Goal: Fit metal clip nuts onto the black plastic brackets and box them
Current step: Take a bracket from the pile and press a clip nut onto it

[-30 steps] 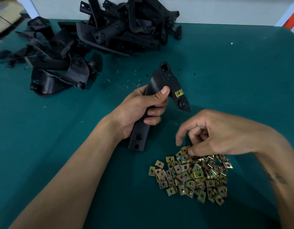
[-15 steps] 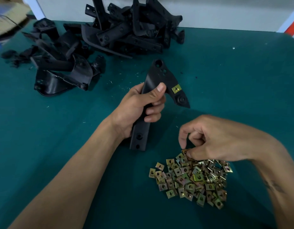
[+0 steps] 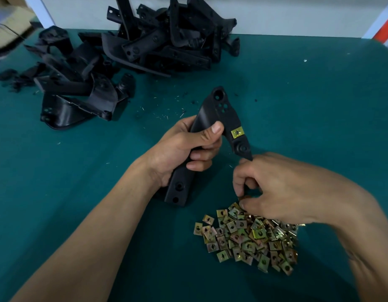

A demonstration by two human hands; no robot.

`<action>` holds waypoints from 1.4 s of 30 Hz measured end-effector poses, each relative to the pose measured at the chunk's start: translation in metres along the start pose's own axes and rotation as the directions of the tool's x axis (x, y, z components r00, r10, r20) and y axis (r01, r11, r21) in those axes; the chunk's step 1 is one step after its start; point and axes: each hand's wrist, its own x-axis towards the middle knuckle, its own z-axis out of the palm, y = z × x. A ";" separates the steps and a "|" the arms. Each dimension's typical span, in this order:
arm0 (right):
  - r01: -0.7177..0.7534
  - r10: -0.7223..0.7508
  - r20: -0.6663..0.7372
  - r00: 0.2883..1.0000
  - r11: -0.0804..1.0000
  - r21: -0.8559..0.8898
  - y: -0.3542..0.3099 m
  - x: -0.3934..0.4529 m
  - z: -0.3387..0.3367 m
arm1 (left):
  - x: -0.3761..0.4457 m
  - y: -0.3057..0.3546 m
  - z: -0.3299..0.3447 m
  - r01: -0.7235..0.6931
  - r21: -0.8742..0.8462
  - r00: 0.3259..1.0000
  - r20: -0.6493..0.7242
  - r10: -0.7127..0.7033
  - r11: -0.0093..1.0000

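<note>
My left hand grips a long black plastic bracket around its middle, tilted up off the green table. One brass-coloured clip nut sits fitted on the bracket's right arm. My right hand hovers at the top edge of a heap of loose clip nuts and pinches one clip nut between thumb and forefinger, just below the bracket's lower tip.
A big heap of black brackets lies at the back of the green table, with a smaller heap at the back left. A cardboard box stands at the far left corner. Small plastic shavings are scattered near the bracket.
My right hand has lifted from the nut heap with a clip nut pinched and moved up toward the bracket. My left hand keeps the bracket, tilted slightly more upright.
</note>
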 end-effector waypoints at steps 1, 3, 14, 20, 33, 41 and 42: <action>0.008 -0.009 0.012 1.000 1.000 0.007 0.000 0.000 0.000 | 0.000 0.000 0.000 -0.001 -0.001 1.000 -0.005 0.001 1.000; 0.016 -0.016 0.028 0.999 1.000 0.023 0.001 -0.001 -0.001 | -0.001 -0.001 0.002 -0.003 -0.003 1.000 -0.010 0.003 1.000; 0.064 -0.056 -0.053 0.997 0.985 0.158 -0.001 -0.001 -0.003 | -0.001 0.003 0.000 -0.025 -0.063 1.000 -0.010 0.024 0.998; 0.034 -0.034 0.003 0.999 0.993 0.114 -0.002 -0.006 -0.008 | 0.000 0.005 0.002 -0.025 -0.033 1.000 -0.010 0.025 0.999; -0.032 0.032 0.024 0.999 0.999 0.032 -0.006 -0.006 -0.007 | 0.000 0.003 0.003 -0.011 -0.014 1.000 -0.023 0.010 1.000; 0.034 -0.035 0.035 0.999 0.998 0.051 -0.005 -0.003 -0.004 | -0.001 0.004 0.003 -0.011 -0.018 1.000 -0.022 0.010 1.000; 0.035 -0.036 0.033 0.999 0.998 0.050 -0.005 -0.003 -0.004 | -0.001 0.004 0.003 -0.011 -0.018 1.000 -0.023 0.010 1.000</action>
